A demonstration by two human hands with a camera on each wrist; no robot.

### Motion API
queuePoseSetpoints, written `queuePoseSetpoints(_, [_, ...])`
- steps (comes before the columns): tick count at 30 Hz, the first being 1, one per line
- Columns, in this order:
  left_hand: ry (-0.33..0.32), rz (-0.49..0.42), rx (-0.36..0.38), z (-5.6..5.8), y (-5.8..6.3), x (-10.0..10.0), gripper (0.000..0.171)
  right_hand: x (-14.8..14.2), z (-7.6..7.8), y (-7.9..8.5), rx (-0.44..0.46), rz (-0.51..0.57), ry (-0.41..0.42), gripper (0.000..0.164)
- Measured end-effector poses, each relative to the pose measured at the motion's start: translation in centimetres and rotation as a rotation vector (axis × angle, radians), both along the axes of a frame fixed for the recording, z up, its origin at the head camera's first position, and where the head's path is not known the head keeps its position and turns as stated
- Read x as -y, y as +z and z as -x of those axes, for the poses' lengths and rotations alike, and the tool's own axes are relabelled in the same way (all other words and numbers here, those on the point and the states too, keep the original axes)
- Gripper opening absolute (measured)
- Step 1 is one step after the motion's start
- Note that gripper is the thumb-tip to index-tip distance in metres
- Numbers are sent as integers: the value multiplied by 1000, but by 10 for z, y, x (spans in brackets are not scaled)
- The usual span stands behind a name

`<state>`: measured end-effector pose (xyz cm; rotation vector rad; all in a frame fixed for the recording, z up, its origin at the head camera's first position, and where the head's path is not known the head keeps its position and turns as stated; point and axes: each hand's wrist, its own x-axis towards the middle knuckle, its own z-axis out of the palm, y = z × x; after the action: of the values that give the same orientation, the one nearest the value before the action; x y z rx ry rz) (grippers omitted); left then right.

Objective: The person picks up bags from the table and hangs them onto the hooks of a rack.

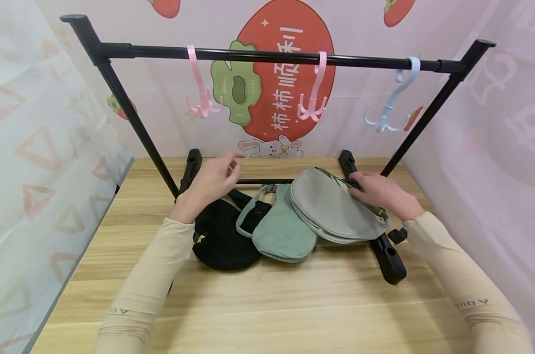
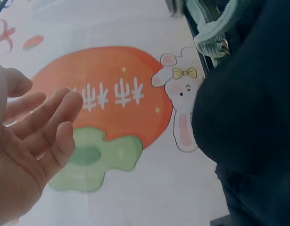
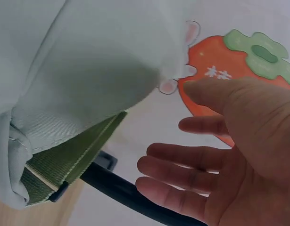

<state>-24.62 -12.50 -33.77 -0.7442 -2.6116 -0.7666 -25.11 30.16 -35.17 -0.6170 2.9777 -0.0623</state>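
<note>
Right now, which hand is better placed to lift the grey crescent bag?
Probably the right hand: it is open beside the grey crescent bag, while the left hand is farther off, near the black bag.

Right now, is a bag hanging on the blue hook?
No, the blue hook hangs bare on the bar, and the gray bag lies lower down, by the right hand.

Head view high on the near side, facing far and down, left wrist view close beside the black bag (image 1: 225, 238), right beside the grey bag (image 1: 334, 209) — both sharing the far red fruit print (image 2: 126, 120)
</note>
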Motion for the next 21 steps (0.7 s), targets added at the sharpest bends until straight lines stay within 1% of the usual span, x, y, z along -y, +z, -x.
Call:
queuePoseSetpoints(6, [-110,180,65,16,10,-18,34,1,8,-8,0,-50,-12,49])
queuePoseSetpoints(9, [-152,241,80,23,14,-26,34,3,11,-10,-6,-72,-5,48])
queuePoseSetpoints(13, [-170,304,101,33,16,-39,32,5,16,-10,4,-74,-5,40])
queuePoseSetpoints(16, [-194,331,136,38,16,-53,31,6,20,-9,11,-77,-2,33])
queuePoseSetpoints(21, [-244,361,179,46,12,-78,28,9,23,-12,26,-100,24,26])
